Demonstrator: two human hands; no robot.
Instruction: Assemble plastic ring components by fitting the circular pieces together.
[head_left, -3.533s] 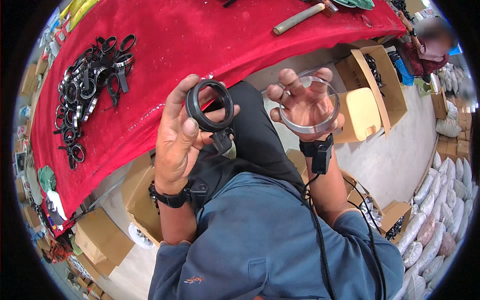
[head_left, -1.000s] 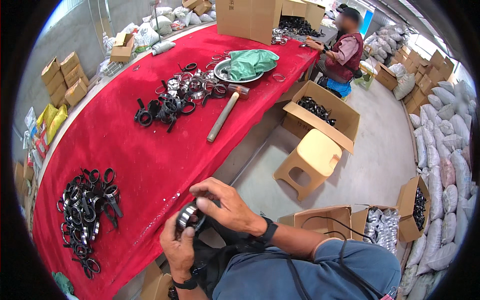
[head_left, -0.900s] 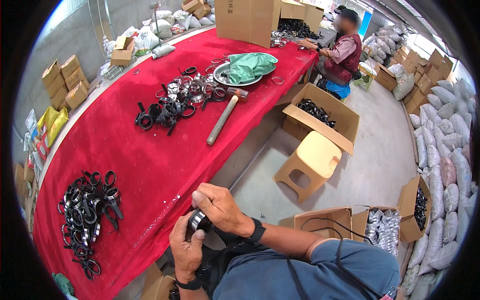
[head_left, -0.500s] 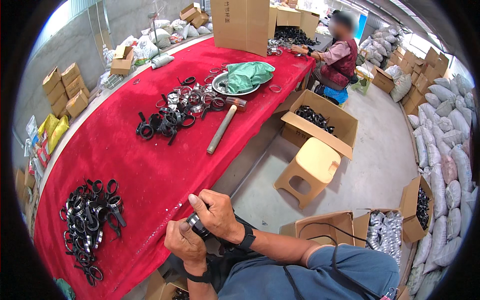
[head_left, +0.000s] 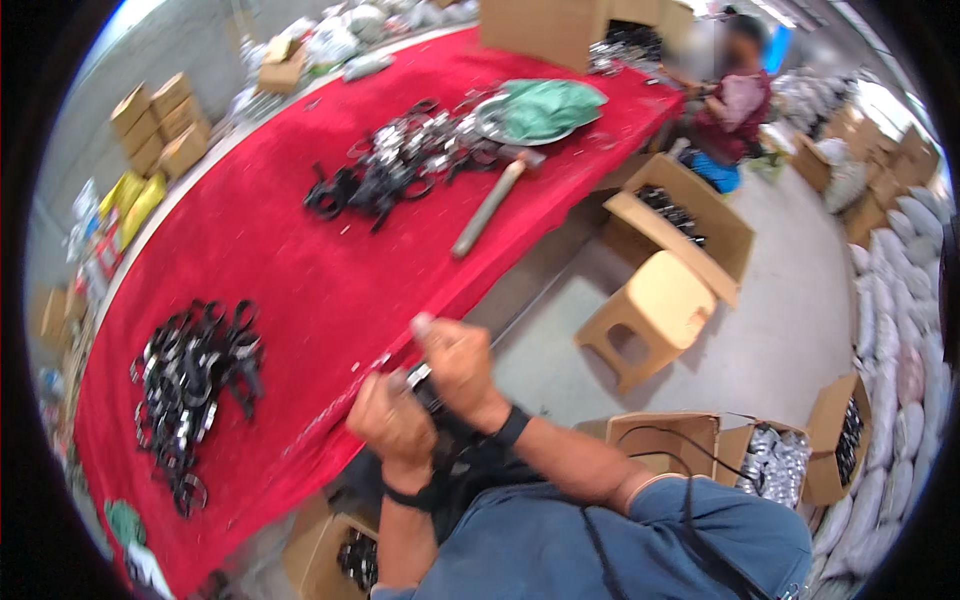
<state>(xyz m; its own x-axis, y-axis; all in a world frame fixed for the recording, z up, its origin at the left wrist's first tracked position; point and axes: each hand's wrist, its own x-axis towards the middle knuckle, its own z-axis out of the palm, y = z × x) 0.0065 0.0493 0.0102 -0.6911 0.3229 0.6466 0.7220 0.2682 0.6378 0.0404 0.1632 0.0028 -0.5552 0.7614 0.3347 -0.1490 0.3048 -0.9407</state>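
Note:
Both of my hands are closed on a black-and-silver ring clamp (head_left: 424, 380) above the near edge of the red-covered table. My left hand (head_left: 392, 420) grips its left side with the thumb on top. From the right, my right hand (head_left: 460, 368) wraps around the other side, thumb raised. My fingers hide much of the ring, and motion blurs it. A heap of similar black and metal ring clamps (head_left: 190, 385) lies on the table at the left. Farther back is a looser pile of silver and black rings (head_left: 420, 150).
A hammer (head_left: 485, 212) lies beside the back pile, near a metal plate (head_left: 488, 128) holding green cloth (head_left: 550, 110). A yellow stool (head_left: 665, 300) and an open carton (head_left: 735, 215) stand right of the table. A co-worker (head_left: 735, 115) sits at the far end. Cartons (head_left: 675, 435) flank me.
The view has shifted, so the table and piles appear higher, mostly farther right. My hands still grip the ring clamp and appear higher and slightly farther right in the picture.

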